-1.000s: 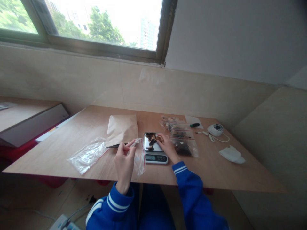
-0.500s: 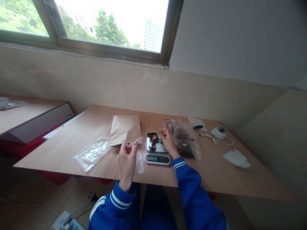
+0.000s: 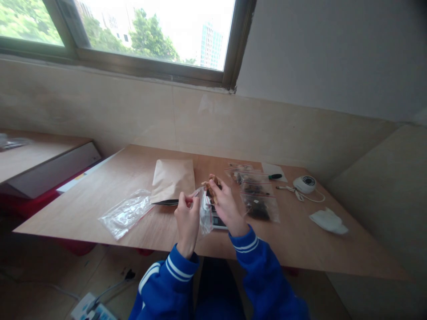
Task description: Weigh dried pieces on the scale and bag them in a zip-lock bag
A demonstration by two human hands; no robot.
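Observation:
My left hand (image 3: 187, 220) is closed, pinching the top edge of a clear zip bag (image 3: 207, 222) with a red strip. The bag hangs down to the right of that hand. Close beside its mouth, my right hand (image 3: 227, 206) is closed around some dried brown slices (image 3: 212, 183), perhaps dried mushroom. Under the right hand stands a small digital scale (image 3: 219, 224), mostly covered by the hand and the bag. Dark pieces show only in part behind the fingers.
A kraft paper bag (image 3: 173, 180) lies behind my left hand, with a flat clear bag (image 3: 126, 213) to its left. Filled zip bags (image 3: 258, 209), a green-handled tool (image 3: 275, 176), a white corded device (image 3: 304, 184) and a crumpled white tissue (image 3: 328, 221) lie on the right.
My right hand has moved left from the scale's plate to the bag, bringing dried slices with it. My left hand has shifted right with the zip bag, now partly over the scale.

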